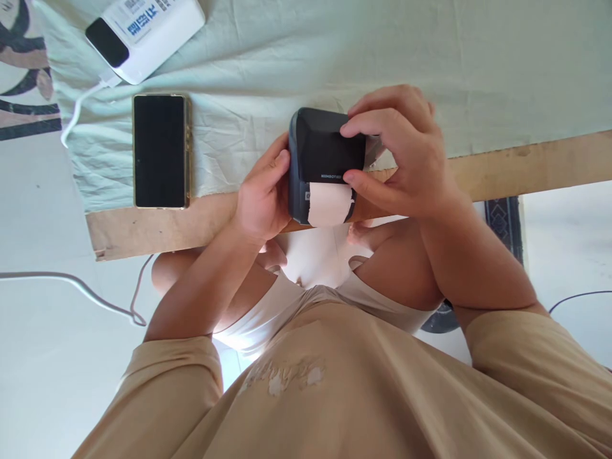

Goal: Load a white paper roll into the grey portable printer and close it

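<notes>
A small black label printer rests at the front edge of the table, with a strip of white paper sticking out of its slot toward me. My left hand grips its left side, thumb against the casing. My right hand wraps over the right side and top, with the index finger on the lid and the thumb next to the paper slot. Both hands hold the printer at once.
A dark-screened phone in a gold case lies to the left on the pale green cloth. A white power bank with a white cable sits at the far left. The wooden table edge runs across; the floor lies below.
</notes>
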`<state>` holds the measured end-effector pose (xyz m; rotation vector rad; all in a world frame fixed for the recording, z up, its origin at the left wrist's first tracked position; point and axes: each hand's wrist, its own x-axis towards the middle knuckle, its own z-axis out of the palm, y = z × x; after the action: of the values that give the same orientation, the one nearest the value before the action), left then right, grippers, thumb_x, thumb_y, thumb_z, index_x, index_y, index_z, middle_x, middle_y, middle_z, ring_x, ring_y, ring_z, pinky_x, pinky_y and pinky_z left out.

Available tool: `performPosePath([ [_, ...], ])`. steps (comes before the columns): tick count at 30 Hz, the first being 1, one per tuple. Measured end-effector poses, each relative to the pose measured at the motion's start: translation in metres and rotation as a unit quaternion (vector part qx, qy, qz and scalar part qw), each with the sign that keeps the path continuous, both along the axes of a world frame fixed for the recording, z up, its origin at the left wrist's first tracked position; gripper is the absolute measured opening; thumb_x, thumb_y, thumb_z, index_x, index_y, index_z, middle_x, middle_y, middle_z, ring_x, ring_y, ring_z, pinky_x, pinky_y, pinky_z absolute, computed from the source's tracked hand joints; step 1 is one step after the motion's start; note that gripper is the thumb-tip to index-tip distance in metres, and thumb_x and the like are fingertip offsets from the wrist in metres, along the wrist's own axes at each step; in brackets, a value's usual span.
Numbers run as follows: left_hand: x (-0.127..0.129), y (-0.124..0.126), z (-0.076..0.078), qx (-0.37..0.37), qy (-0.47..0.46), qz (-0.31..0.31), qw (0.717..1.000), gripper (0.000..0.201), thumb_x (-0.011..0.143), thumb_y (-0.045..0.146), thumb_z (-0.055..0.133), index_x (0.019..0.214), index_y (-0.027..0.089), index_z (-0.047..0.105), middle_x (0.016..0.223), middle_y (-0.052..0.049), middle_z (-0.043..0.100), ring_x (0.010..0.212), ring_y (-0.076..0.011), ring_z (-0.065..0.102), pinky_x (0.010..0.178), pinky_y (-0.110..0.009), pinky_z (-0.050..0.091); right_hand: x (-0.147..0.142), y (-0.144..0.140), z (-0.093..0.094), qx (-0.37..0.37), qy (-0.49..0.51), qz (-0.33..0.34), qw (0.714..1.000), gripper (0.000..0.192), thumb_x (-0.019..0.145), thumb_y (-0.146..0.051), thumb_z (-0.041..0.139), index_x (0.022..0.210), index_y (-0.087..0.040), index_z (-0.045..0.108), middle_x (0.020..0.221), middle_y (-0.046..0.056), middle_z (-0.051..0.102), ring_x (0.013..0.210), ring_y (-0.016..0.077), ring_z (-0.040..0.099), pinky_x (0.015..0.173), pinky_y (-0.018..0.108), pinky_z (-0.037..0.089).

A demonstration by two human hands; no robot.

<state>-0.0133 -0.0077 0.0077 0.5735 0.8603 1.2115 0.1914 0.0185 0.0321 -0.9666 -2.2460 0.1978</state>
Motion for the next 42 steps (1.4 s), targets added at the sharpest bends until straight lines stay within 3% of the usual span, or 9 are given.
performPosePath([
  [8,0.000,-0.004,0.001,0.055,0.033,-0.012,0.998,0.033,0.107,0.043,0.049,0.099,0.022,0.074,0.089,-0.002,0.069,0.101,-0.0203,0.070,0.094,-0.030,0.057,0.001,0.000,0.000,0.017,-0.044,0.027,0.999,0.032,0.094,-0.047,0.064,0.121,-0.031,0.060,0.129,0.009,0.069,0.116,0.0300,0.068,0.093,0.050,0.048],
  [13,-0.001,-0.003,0.001,0.040,0.034,-0.022,0.998,0.028,0.104,0.044,0.056,0.095,0.023,0.073,0.080,-0.002,0.068,0.103,-0.0217,0.071,0.094,-0.030,0.057,0.001,-0.003,0.006,-0.002,-0.060,0.026,0.998,0.036,0.093,-0.049,0.066,0.123,-0.032,0.059,0.132,0.008,0.068,0.119,0.0312,0.066,0.097,0.051,0.048],
  [16,0.000,-0.002,-0.001,0.034,0.033,-0.007,0.999,0.028,0.104,0.042,0.054,0.096,0.023,0.072,0.088,-0.002,0.072,0.118,-0.0232,0.070,0.104,-0.031,0.055,0.003,-0.001,0.009,0.003,-0.054,0.023,0.998,0.038,0.094,-0.050,0.065,0.125,-0.029,0.061,0.128,0.012,0.068,0.114,0.0302,0.068,0.091,0.050,0.051],
  [20,0.001,-0.002,0.000,0.037,0.011,-0.021,0.999,0.023,0.103,0.036,0.051,0.101,0.023,0.071,0.097,-0.002,0.076,0.135,-0.0247,0.065,0.115,-0.037,0.053,-0.001,0.002,0.011,0.022,0.017,0.016,0.999,0.030,0.091,-0.045,0.066,0.113,-0.026,0.066,0.090,0.005,0.064,0.080,0.0203,0.064,0.071,0.037,0.050],
  [24,0.001,-0.004,0.002,0.046,0.019,-0.018,0.999,0.018,0.098,0.031,0.060,0.109,0.023,0.072,0.098,-0.001,0.077,0.132,-0.0247,0.067,0.111,-0.035,0.055,-0.011,0.001,0.015,0.001,0.142,-0.076,0.987,0.009,0.087,-0.032,0.063,0.092,-0.026,0.064,0.060,-0.005,0.043,0.051,0.0098,0.044,0.057,0.029,0.040],
  [29,0.000,-0.007,0.005,0.034,0.031,-0.023,0.999,0.020,0.094,0.036,0.068,0.108,0.024,0.074,0.097,-0.002,0.075,0.117,-0.0243,0.072,0.096,-0.029,0.059,-0.016,0.004,0.019,-0.014,0.207,-0.068,0.976,0.007,0.090,-0.025,0.058,0.083,-0.025,0.056,0.084,0.000,0.067,0.081,0.0168,0.069,0.071,0.032,0.052],
  [31,0.000,-0.008,0.006,0.031,0.039,-0.027,0.998,0.020,0.095,0.037,0.067,0.108,0.024,0.074,0.096,-0.002,0.075,0.120,-0.0246,0.071,0.098,-0.030,0.058,-0.016,0.004,0.020,-0.003,0.175,-0.053,0.983,0.005,0.091,-0.022,0.058,0.086,-0.024,0.058,0.094,0.002,0.072,0.090,0.0183,0.071,0.073,0.032,0.051],
  [35,0.000,-0.008,0.007,0.033,0.050,-0.025,0.998,0.020,0.097,0.039,0.064,0.107,0.024,0.073,0.093,-0.002,0.074,0.125,-0.0253,0.069,0.102,-0.033,0.058,-0.025,0.000,0.019,-0.003,0.012,-0.081,0.997,0.010,0.088,-0.020,0.058,0.089,-0.022,0.068,0.086,0.001,0.073,0.074,0.0183,0.066,0.067,0.034,0.044],
  [42,-0.002,-0.009,0.006,0.033,0.046,-0.033,0.998,0.017,0.096,0.039,0.067,0.101,0.023,0.074,0.088,-0.001,0.071,0.110,-0.0217,0.073,0.085,-0.027,0.059,-0.038,-0.002,0.021,-0.098,-0.176,-0.122,0.972,0.004,0.085,-0.027,0.063,0.087,-0.025,0.065,0.090,0.001,0.075,0.062,0.0168,0.054,0.058,0.033,0.018],
])
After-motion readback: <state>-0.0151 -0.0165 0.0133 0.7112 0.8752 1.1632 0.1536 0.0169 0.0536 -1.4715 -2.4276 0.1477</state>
